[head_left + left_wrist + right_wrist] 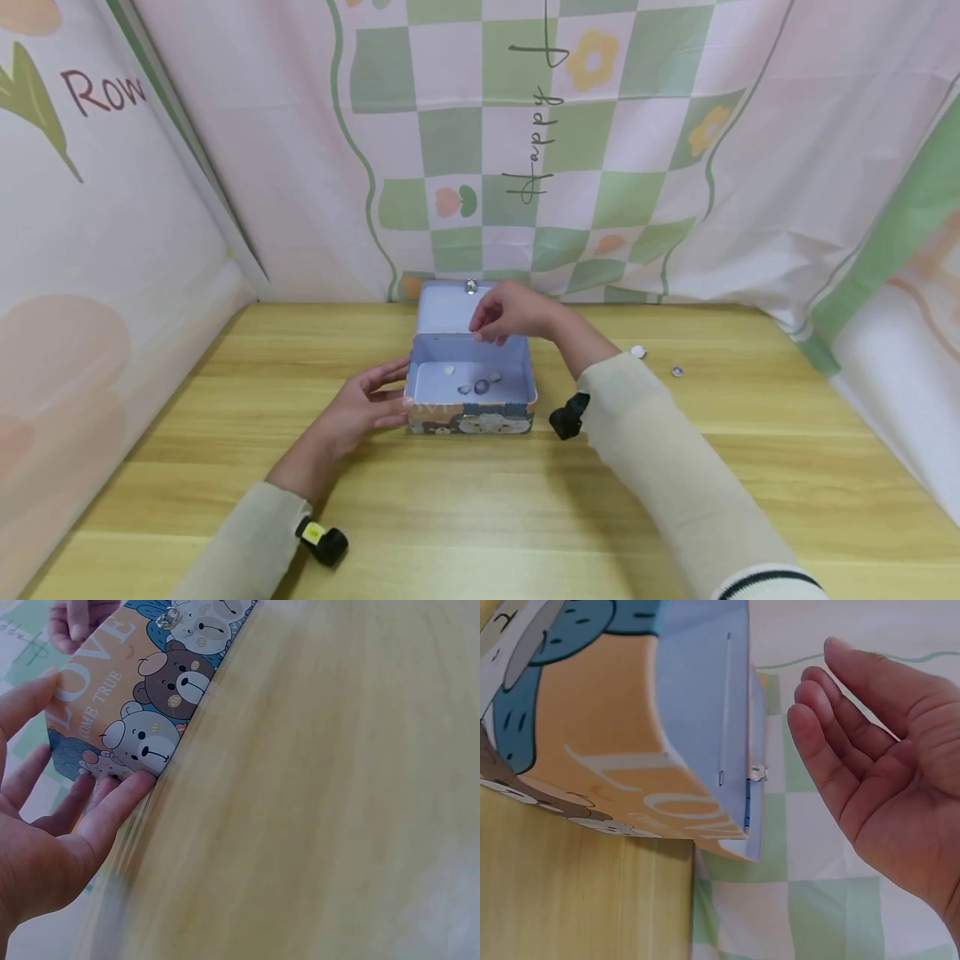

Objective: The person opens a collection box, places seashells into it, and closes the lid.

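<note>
"Which step?"
"Probably midway through moving shells (pixel 481 386) at the box (pixel 472 419); into or out of it, cannot tell."
"And the hands?"
"Steadying the box at its left side with the left hand (pixel 352 410), fingers spread, not clenched. Hovering above its back edge with the right hand (pixel 519 311), loosely curved, apparently empty."
"Shells where?"
"Find four inside the box, and two loose shells (pixel 638 352) on the table (pixel 465 517), right of the box."
"Next move?"
"Likely calls for a light fingertip pinch on one shell, without jogging the box."
"Room?"
"Mind the thin rim (pixel 450 405), plus the raised lid (pixel 444 310) and clasp (pixel 471 287) behind the box, near the curtain (pixel 513 142). Use the open room in front of the box."
</note>
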Tool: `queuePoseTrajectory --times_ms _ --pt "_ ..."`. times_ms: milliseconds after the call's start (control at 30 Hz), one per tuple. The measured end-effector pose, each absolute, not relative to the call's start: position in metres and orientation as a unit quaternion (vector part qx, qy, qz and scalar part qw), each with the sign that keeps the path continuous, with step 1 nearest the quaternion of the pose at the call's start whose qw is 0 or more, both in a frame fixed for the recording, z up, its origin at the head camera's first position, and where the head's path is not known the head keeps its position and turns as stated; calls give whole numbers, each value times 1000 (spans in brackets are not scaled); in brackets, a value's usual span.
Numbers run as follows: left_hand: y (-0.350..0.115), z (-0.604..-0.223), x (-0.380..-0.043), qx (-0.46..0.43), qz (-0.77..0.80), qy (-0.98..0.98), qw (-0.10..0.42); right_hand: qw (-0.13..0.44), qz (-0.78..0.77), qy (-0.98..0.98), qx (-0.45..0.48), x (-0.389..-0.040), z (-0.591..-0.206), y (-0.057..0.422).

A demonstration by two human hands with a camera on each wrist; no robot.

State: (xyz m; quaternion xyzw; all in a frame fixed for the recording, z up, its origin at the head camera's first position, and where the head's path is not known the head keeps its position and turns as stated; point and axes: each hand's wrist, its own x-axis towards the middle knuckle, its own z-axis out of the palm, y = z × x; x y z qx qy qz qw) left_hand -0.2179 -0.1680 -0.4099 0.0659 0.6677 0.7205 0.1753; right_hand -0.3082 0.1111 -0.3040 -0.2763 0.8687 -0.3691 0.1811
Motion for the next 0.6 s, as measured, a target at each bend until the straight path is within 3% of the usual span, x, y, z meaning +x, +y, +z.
queuePoseTrajectory --times_ms 400,600 --pt "-168 -410 -217 72 722 666 173 107 -375 872 -295 -287 -301 132" --pt "-168 -410 -217 72 722 666 173 101 -401 863 -291 -273 -307 142"
